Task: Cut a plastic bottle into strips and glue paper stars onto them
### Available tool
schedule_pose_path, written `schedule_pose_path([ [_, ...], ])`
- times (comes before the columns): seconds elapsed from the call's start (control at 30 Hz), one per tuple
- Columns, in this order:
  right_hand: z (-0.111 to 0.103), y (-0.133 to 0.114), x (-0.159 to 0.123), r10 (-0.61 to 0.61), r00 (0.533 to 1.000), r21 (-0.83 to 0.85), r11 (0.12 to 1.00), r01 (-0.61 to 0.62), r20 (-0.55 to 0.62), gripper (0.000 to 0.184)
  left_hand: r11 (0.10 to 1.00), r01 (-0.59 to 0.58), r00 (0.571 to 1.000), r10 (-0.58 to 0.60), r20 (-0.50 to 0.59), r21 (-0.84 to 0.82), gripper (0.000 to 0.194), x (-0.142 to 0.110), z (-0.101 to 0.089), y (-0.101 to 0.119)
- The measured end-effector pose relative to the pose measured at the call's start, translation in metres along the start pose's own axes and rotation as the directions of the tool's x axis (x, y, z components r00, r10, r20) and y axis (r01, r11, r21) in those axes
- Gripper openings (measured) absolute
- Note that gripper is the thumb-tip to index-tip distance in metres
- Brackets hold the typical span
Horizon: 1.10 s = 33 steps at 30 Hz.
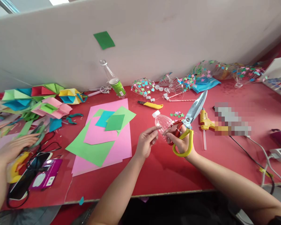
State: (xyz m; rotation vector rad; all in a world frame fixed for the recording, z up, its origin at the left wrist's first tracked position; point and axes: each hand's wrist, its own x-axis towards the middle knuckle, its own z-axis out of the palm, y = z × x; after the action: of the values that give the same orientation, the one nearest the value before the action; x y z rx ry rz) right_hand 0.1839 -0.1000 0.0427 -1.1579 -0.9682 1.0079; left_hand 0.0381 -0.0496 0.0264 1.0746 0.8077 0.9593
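Between my hands is a clear plastic bottle top [164,120] with a white cap, tilted with its cap toward the wall. My left hand [147,140] pinches at its lower left edge, fingertips together. My right hand [181,140] is wrapped about the red and yellow handles of large scissors [194,109], whose blades point up and away from me. The right fingertips also reach the bottle's lower edge; how firmly they hold it is hidden. Just behind lie small star-shaped paper pieces [177,115]. A yellow utility knife [151,105] rests beyond the bottle.
Left of me, pink and green paper sheets [91,153] overlap. Another person's hand [20,145] is at far left near folded paper shapes [52,107]. A glue gun [207,122] with cords lies right. Star-covered plastic pieces [142,86] and a labelled bottle [117,86] line the wall.
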Motion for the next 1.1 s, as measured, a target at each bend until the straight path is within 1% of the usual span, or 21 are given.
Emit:
schedule_pose_path([
  [0.07,-0.002,0.007,0.001,0.049,0.999,-0.047,0.998,-0.048,0.017,0.025,0.999,0.008,1.000,-0.007,0.020,-0.044,0.029,0.001,0.001,0.001],
  [0.17,-0.004,0.015,0.000,0.112,0.993,-0.148,0.983,-0.106,0.034,0.027,0.997,-0.082,0.996,0.082,0.023,-0.003,0.020,0.000,0.002,0.001],
  [0.27,-0.005,0.015,0.001,0.101,0.992,-0.206,0.975,-0.085,0.071,0.024,0.987,-0.139,0.988,0.144,-0.052,0.084,0.018,0.000,-0.002,0.003],
  [0.33,-0.006,0.009,0.002,0.076,0.993,-0.214,0.975,-0.055,0.093,0.023,0.985,-0.152,0.979,0.162,-0.126,0.087,0.021,0.002,-0.007,0.006],
  [0.4,-0.008,0.002,0.005,0.084,0.991,-0.231,0.971,-0.057,0.105,0.025,0.988,-0.152,0.972,0.156,-0.178,0.033,0.026,0.006,-0.013,0.009],
  [0.5,-0.014,-0.005,0.010,0.174,0.980,-0.310,0.941,-0.137,0.095,0.031,0.989,-0.136,0.969,0.120,-0.215,-0.059,0.025,0.011,-0.019,0.016],
  [0.53,-0.016,-0.006,0.011,0.189,0.977,-0.350,0.926,-0.146,0.093,0.033,0.986,-0.145,0.967,0.123,-0.224,-0.084,0.025,0.013,-0.020,0.018],
  [0.6,-0.019,-0.006,0.012,0.182,0.976,-0.451,0.886,-0.111,0.117,0.039,0.977,-0.185,0.958,0.154,-0.243,-0.110,0.026,0.014,-0.021,0.021],
  [0.67,-0.021,-0.006,0.010,0.165,0.971,-0.564,0.825,-0.038,0.176,0.045,0.967,-0.232,0.944,0.199,-0.264,-0.101,0.026,0.015,-0.022,0.024],
  [0.73,-0.020,-0.009,0.008,0.186,0.950,-0.644,0.765,0.019,0.249,0.047,0.961,-0.262,0.932,0.228,-0.280,-0.087,0.026,0.016,-0.024,0.026],
  [0.87,-0.020,-0.016,0.005,0.268,0.891,-0.700,0.710,0.074,0.366,0.048,0.952,-0.275,0.927,0.226,-0.298,-0.132,0.030,0.019,-0.031,0.030],
  [1.0,-0.020,-0.016,0.005,0.334,0.847,-0.771,0.623,0.130,0.413,0.056,0.940,-0.283,0.920,0.211,-0.330,-0.189,0.035,0.021,-0.037,0.033],
  [1.03,-0.020,-0.015,0.005,0.354,0.834,-0.779,0.613,0.135,0.423,0.057,0.938,-0.285,0.918,0.207,-0.338,-0.198,0.037,0.022,-0.037,0.033],
  [1.1,-0.018,-0.015,0.004,0.392,0.801,-0.773,0.620,0.132,0.452,0.058,0.935,-0.289,0.912,0.205,-0.354,-0.203,0.039,0.021,-0.037,0.035],
])
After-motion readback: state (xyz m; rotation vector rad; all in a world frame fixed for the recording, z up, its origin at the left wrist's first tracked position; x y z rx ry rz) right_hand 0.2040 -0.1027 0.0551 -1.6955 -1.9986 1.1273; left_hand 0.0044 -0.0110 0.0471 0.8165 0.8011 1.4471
